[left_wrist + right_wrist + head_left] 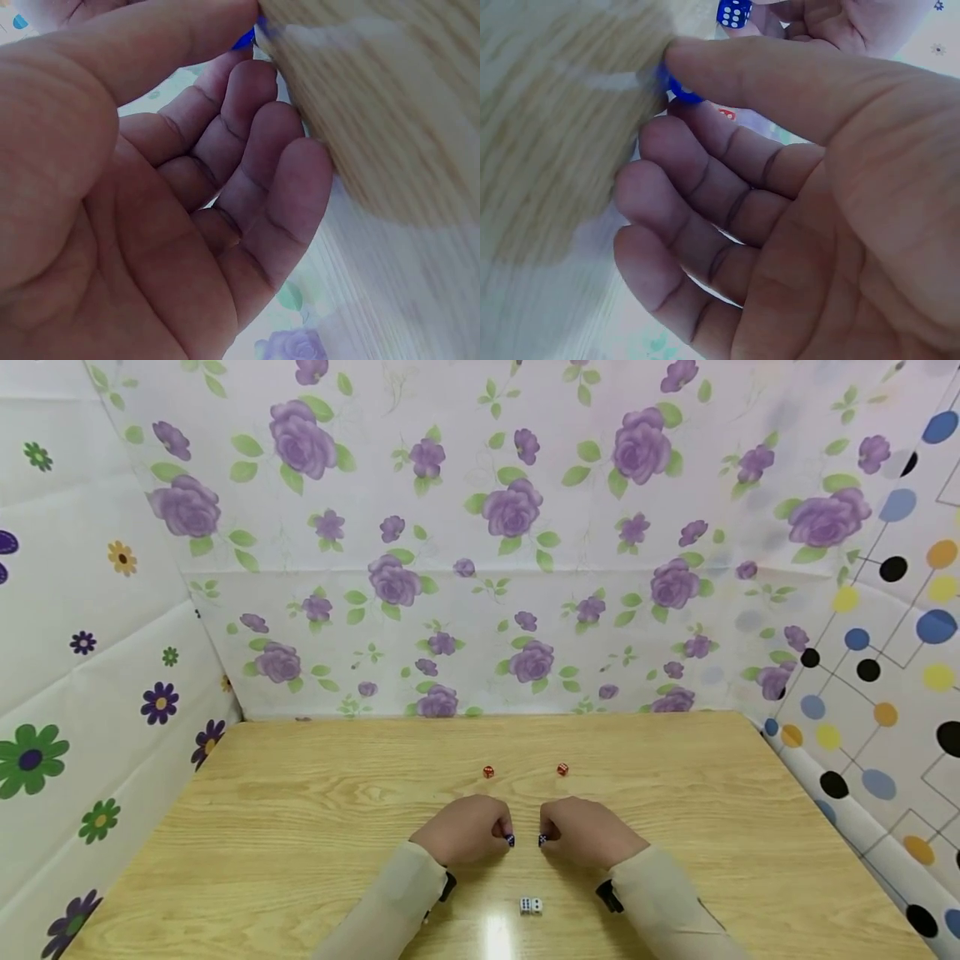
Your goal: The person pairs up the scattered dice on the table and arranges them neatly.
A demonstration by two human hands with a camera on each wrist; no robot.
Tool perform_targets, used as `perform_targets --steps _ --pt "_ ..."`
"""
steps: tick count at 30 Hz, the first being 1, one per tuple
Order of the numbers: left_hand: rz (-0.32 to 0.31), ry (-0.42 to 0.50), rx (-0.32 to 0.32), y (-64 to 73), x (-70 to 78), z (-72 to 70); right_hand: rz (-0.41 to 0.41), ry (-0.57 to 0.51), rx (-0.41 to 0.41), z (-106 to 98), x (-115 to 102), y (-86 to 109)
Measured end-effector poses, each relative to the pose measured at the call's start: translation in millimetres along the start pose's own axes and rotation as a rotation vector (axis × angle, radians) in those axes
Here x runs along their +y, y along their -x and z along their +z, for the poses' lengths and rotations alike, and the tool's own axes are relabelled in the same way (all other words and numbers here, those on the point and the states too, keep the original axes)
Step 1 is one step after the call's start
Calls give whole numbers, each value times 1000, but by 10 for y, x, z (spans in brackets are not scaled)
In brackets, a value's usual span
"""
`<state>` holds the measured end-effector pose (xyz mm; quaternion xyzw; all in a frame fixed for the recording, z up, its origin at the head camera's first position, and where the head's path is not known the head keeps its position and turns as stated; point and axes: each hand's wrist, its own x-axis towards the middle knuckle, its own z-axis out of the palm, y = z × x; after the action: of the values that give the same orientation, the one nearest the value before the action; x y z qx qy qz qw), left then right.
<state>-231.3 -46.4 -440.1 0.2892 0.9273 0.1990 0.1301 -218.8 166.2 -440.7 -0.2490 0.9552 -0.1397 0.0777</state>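
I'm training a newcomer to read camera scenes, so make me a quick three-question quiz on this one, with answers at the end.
1. Fill in the colour: the person's left grip and right grip each pinch a small, white-dotted cube die coloured ____.

2. True or false: in the head view, the two small white cube dice with black dots lie closer together than the two small red cube dice.

3. In the head view, how many dice on the light wood-grain table are in neither grip?

Key: 1. Blue. 2. True. 3. Four: two white, two red.
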Motion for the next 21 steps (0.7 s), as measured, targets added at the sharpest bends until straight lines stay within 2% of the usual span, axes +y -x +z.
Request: perform_targets --steps 10,21 --pt "13 2 -1 14 20 -31 25 8 -11 -22 -2 4" --pt "-6 -25 -8 2 43 1 -11 13 9 2 -11 -18"
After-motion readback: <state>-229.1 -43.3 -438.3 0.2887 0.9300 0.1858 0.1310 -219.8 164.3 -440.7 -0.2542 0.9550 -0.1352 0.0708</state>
